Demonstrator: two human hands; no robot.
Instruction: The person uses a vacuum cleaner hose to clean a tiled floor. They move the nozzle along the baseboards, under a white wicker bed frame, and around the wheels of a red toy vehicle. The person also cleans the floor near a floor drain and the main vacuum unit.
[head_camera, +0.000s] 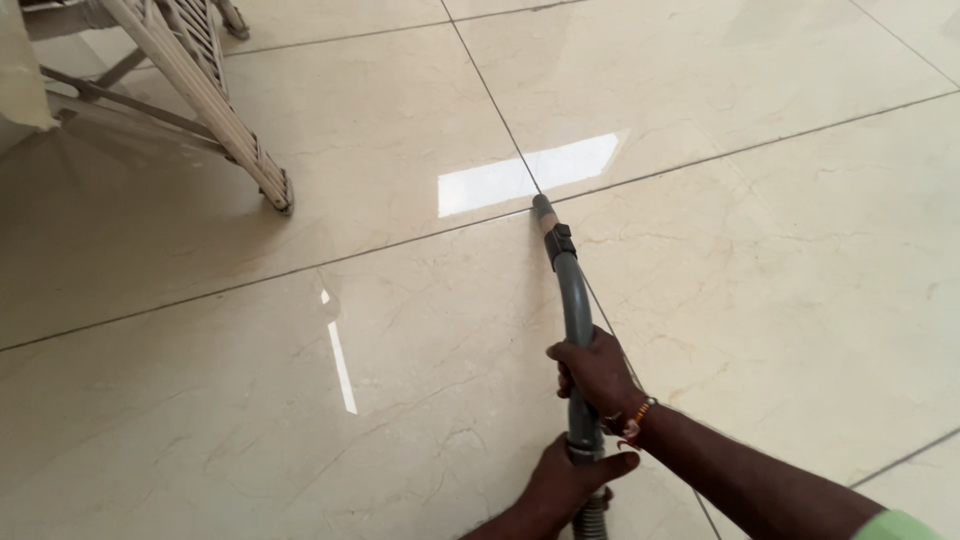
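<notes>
Both hands grip the grey vacuum pipe (577, 320), right hand (598, 375) ahead of left hand (562, 482), its nozzle tip (542, 207) on the floor (250, 400) at 12 o'clock, seemingly mid-sweep along the tile joint.

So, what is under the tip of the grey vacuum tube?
Under the tube tip lies the glossy cream tile floor, on a dark grout line beside a bright reflection. The exact spot beneath the nozzle is covered, so any dust there cannot be seen.
</notes>
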